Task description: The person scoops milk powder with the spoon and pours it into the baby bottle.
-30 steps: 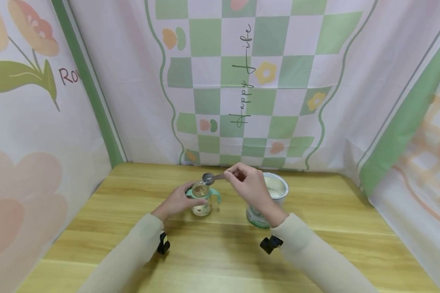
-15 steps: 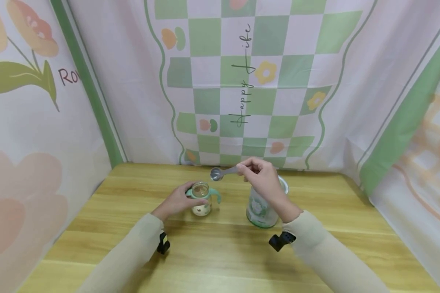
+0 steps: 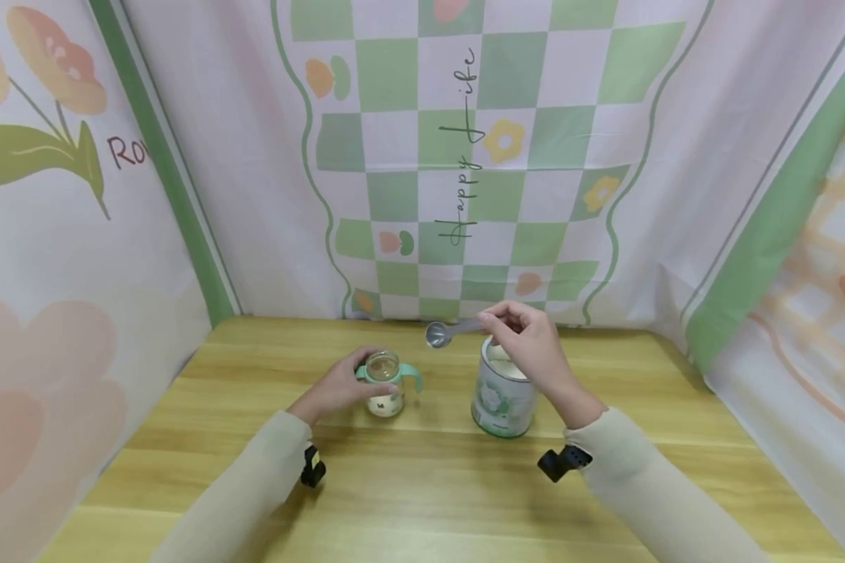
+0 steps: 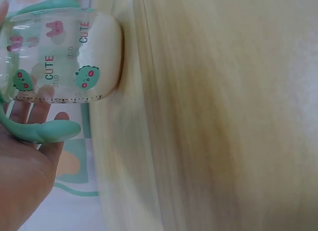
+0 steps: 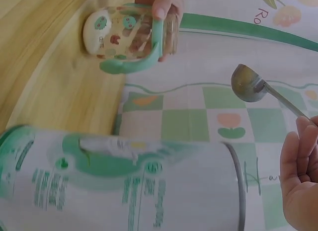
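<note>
The powder tin [image 3: 494,403] stands upright and uncovered right of the table's [image 3: 394,500] middle, toward the far edge. Left of it, the left hand [image 3: 341,387] grips the baby bottle [image 3: 387,405]; a steady hold should keep it from tipping. Its long axis is vertical, mouth up. Raised beyond, the right hand [image 3: 531,344] pinches the measuring spoon [image 3: 438,335], best moved clear of the tin's rim; its long axis runs roughly along the far edge, bowl leftward.
</note>
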`<move>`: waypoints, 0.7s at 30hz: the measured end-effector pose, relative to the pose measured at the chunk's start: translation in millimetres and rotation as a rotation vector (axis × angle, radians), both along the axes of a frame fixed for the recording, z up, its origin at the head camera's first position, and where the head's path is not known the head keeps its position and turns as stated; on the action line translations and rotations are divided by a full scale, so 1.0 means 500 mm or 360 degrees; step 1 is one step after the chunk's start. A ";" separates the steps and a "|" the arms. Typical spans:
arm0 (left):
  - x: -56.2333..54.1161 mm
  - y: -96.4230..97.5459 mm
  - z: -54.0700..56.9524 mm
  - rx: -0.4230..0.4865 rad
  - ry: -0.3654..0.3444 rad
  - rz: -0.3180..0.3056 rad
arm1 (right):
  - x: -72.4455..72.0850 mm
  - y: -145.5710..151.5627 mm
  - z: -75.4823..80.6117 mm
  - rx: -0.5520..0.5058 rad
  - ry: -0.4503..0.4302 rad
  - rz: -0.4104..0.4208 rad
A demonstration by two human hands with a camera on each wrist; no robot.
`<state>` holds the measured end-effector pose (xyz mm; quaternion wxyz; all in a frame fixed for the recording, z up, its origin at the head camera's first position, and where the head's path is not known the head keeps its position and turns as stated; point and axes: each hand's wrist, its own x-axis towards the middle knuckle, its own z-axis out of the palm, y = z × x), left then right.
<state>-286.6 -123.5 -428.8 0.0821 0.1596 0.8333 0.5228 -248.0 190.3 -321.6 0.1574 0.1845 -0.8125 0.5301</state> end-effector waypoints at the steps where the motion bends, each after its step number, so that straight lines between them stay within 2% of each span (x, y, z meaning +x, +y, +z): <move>1: -0.001 0.000 0.000 0.0000 -0.0007 -0.0008 | 0.001 0.004 0.001 0.0006 0.0004 -0.0002; 7: -0.003 -0.002 0.014 -0.0007 -0.0014 -0.0039 | 0.004 0.032 0.002 0.0052 0.0038 -0.0036; 13: -0.014 0.001 0.039 0.0101 0.0084 -0.0120 | 0.001 0.059 0.000 0.0053 0.0082 -0.0067; 21: -0.021 0.020 0.077 0.0142 0.0204 -0.0192 | 0.001 0.085 0.000 0.0007 0.0076 -0.0132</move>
